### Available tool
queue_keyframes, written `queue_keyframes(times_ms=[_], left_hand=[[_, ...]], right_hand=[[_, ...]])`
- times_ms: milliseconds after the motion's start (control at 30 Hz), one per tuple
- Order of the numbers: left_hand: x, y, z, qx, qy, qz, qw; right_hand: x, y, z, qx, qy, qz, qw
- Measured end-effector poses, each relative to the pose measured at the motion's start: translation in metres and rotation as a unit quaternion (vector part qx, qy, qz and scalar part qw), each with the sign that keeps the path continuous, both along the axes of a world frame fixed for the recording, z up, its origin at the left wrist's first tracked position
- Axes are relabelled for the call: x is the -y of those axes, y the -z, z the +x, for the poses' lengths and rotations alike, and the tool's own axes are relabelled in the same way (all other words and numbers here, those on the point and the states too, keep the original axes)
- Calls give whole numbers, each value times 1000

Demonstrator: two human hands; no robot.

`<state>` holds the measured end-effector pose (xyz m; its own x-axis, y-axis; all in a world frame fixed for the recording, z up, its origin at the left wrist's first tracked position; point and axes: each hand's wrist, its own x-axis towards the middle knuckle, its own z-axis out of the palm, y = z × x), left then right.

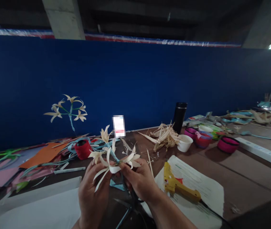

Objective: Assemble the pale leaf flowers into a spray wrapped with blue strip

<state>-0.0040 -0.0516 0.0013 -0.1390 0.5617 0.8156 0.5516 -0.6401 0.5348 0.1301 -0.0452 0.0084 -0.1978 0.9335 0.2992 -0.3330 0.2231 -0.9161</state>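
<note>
Both hands hold a handmade flower sprig with cream leaf-like petals on a blue-wrapped stem. My left hand grips it from below, fingers curled round the stem and lower petals. My right hand pinches the petals at the flower's base from the right. A pair of scissors lies on the table just beneath my hands. A yellow glue gun rests on a printed sheet of paper right of my right hand.
A finished flower sprig leans on the blue wall. A red tape roll, coloured paper, a pile of dry husk, a white cup, a black flask and pink tape rolls stand about the table.
</note>
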Motion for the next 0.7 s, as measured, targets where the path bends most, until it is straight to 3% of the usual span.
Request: queue_keyframes(times_ms=[700], left_hand=[[-2,-2,2,55,37,-120,991]], right_hand=[[-2,-6,2,20,-11,-15,1000]])
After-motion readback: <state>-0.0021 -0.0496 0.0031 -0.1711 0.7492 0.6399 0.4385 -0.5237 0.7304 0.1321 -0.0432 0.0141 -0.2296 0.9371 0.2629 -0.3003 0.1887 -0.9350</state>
